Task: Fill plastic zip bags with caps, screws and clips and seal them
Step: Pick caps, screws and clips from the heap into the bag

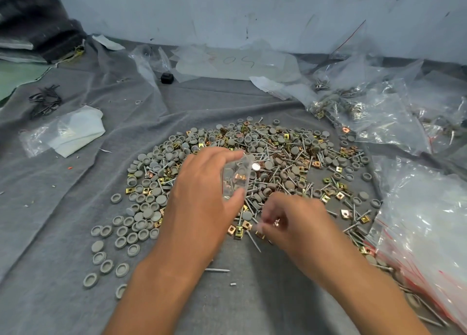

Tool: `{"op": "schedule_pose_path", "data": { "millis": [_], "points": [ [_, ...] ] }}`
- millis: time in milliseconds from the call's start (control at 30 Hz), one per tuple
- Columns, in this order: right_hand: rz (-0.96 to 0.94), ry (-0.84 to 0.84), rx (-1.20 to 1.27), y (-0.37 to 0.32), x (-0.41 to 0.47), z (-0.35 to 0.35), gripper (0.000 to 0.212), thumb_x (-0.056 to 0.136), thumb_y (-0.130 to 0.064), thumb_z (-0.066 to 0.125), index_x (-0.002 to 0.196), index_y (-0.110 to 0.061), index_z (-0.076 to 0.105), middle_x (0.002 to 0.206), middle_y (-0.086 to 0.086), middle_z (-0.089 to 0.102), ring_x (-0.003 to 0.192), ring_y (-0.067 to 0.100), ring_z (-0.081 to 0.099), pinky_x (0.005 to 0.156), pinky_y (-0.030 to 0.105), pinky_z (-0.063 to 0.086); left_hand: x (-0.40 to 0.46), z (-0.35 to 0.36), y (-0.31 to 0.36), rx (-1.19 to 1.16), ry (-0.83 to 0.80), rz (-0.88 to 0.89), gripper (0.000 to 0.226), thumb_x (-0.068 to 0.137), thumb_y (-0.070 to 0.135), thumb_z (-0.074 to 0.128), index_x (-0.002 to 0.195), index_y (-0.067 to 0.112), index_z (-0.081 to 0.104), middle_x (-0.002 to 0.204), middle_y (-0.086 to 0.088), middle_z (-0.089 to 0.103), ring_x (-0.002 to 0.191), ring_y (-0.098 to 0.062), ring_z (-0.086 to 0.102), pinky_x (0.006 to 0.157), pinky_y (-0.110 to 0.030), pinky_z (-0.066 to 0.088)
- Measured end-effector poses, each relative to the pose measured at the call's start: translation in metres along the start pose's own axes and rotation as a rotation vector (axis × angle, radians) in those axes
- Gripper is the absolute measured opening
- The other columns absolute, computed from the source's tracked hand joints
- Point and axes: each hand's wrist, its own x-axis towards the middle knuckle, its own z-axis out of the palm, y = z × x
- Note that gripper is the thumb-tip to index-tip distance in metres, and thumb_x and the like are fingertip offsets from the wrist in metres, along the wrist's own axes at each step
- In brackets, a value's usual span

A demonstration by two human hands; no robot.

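Head view: our left hand [202, 195] grips the zip bag [236, 176] mouth-up for loading; at 4 o'clock, our right hand [290, 221] pinches a clip [276, 222] above the pile [252, 162].

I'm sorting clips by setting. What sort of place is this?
Probably a small hand-packing workbench: a grey cloth carries a loose pile of caps, screws and clips, with filled zip bags heaped against a scuffed wall.
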Motion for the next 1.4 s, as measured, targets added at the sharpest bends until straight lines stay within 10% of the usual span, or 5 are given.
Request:
{"op": "schedule_pose_path", "data": {
  "millis": [767, 1100, 1400],
  "points": [
    [-0.043, 0.002, -0.414, -0.015, -0.004, 0.016, 0.024, 0.098, -0.042, 0.042, 0.095, -0.029, 0.062, 0.096, -0.010, 0.058, 0.096, 0.016, 0.046, 0.076, 0.032, 0.043, 0.001, -0.006, 0.001, -0.052, 0.015, -0.033, 0.051, 0.084, 0.025, 0.077, 0.132, 0.031, 0.061, 0.123, 0.020, 0.057, 0.110, -0.003, 0.052, 0.099, -0.024, 0.045],
    [-0.074, 0.182, 0.459, -0.006, 0.001, -0.013, 0.015, 0.097, -0.045, 0.049, 0.087, -0.036, 0.055, 0.090, -0.011, 0.070, 0.074, 0.011, 0.066, 0.061, 0.028, 0.051, 0.000, 0.000, -0.001, 0.015, -0.008, 0.001, 0.055, 0.080, 0.025, 0.079, 0.132, 0.030, 0.060, 0.122, 0.021, 0.055, 0.113, 0.000, 0.049, 0.101, -0.013, 0.031],
    [-0.443, 0.489, 0.095, -0.016, 0.015, -0.005, 0.019, 0.090, -0.015, 0.075, 0.109, -0.015, 0.076, 0.099, -0.005, 0.065, 0.084, -0.002, 0.057, 0.080, 0.005, 0.042, -0.001, 0.007, 0.003, 0.012, -0.038, 0.023, 0.059, 0.075, 0.025, 0.081, 0.131, 0.030, 0.061, 0.123, 0.019, 0.059, 0.119, -0.003, 0.051, 0.104, -0.011, 0.028]
  ]
}}
